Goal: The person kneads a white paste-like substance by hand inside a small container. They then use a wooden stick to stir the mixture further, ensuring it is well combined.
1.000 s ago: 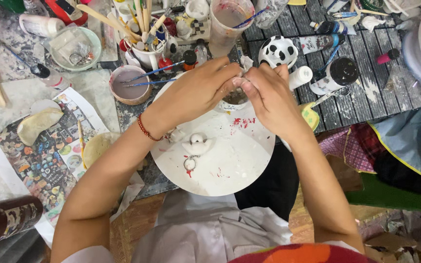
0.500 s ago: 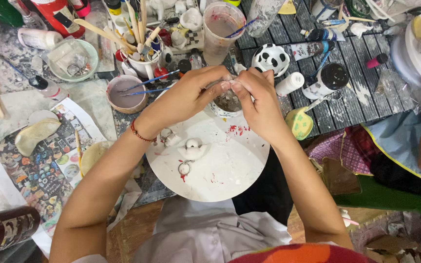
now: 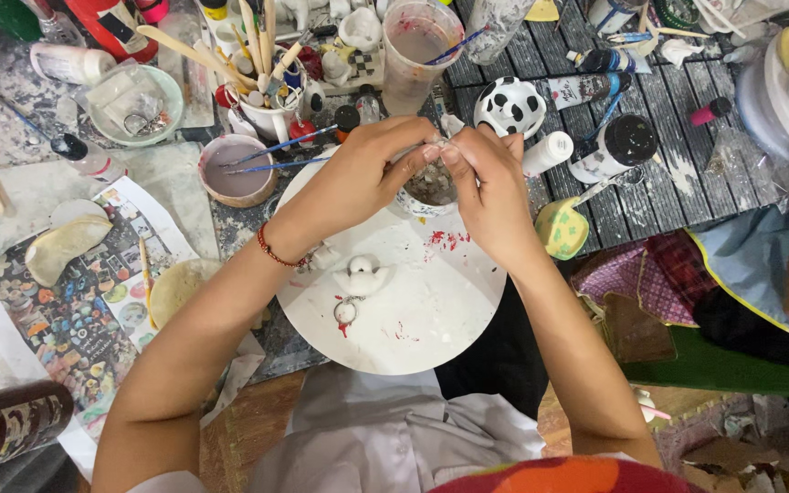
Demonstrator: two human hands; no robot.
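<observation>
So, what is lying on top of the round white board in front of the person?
On the round white board lie a small white figurine, a tiny ornament below it, and red paint smears. A small cup sits at its far edge; the hands cover most of it.

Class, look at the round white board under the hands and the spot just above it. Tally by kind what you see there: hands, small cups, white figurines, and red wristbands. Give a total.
Hands: 2, left hand and right hand
Small cup between the hands: 1
White figurines on the round white board: 1, white figurine
Red wristband: 1
Total: 5
</observation>
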